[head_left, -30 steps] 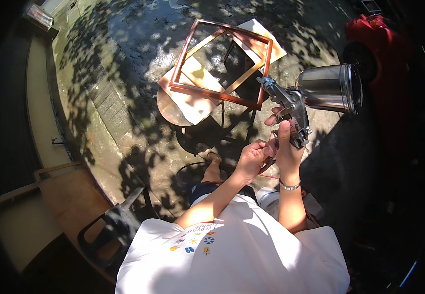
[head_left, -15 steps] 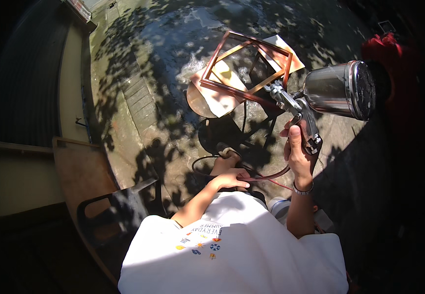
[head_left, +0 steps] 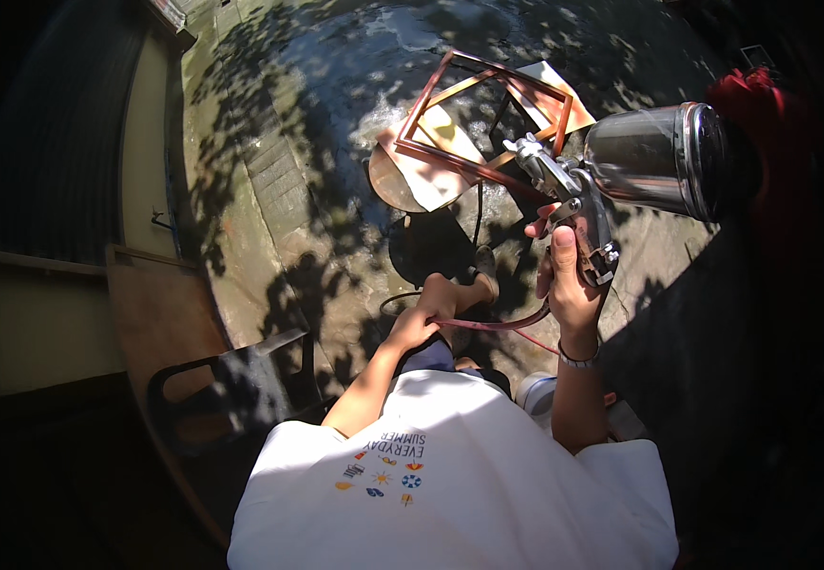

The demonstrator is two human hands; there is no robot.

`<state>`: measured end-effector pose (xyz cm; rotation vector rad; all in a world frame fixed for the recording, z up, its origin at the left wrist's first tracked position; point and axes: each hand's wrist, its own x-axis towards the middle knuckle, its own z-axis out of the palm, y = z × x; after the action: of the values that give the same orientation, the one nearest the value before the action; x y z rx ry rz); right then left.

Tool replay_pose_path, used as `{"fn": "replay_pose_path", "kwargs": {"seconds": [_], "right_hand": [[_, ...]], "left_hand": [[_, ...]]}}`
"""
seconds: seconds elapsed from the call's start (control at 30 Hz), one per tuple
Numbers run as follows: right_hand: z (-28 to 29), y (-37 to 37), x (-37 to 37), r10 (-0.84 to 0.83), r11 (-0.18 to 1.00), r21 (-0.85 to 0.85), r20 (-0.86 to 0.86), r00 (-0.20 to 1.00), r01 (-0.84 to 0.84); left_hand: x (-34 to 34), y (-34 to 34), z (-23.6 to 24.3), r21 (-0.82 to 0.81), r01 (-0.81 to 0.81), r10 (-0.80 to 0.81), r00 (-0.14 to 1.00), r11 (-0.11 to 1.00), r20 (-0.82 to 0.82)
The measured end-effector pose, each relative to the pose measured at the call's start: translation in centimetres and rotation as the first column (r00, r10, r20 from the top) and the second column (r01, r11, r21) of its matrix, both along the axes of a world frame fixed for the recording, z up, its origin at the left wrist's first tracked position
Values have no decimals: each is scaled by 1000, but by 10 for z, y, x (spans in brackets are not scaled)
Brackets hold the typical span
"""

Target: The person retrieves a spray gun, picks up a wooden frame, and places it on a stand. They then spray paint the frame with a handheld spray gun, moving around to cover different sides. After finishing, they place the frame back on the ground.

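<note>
R hand (head_left: 572, 285) wrapped firmly round spray gun (head_left: 560, 177) w/ metal cup (head_left: 645, 160) attached, L hand (head_left: 412, 326) closed on reddish hose (head_left: 493, 326) nr knee (head_left: 439, 289), brown frame (head_left: 440, 159) beyond gun, over pale boards (head_left: 414, 176)

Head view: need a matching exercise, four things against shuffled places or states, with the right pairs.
Column one:
1. Spray gun
2. Hose
3. Reddish-brown frame
4. Dark chair

Column two:
A. Overlaps a paler frame
B. At the lower left of the picture
C. Curves from the left hand toward the other hand
D. Held up in the right hand

Right pairs: 1-D, 2-C, 3-A, 4-B
</note>
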<state>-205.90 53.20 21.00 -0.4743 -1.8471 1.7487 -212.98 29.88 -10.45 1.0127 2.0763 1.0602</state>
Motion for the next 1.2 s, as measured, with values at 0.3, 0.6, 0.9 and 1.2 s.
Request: {"fn": "replay_pose_path", "kwargs": {"seconds": [0.3, 0.6, 0.9, 1.2], "right_hand": [[18, 15, 12, -269, 961, 60, -18, 963, 269], [-7, 41, 49, -679, 733, 146, 92, 728, 665], [-46, -2, -13, -874, 480, 205, 32, 485, 853], [-80, -94, -154, -930, 346, 456, 49, 365, 820]], "left_hand": [[-49, -49, -32, -233, -238, 191, 960, 943, -206], [-104, -56, -39, -575, 180, -265, 962, 798, -67], [-213, -101, -41, -578, 442, -442, 884, 686, 152], [-403, -198, -10, -375, 408, -334, 909, 832, 248]]}}
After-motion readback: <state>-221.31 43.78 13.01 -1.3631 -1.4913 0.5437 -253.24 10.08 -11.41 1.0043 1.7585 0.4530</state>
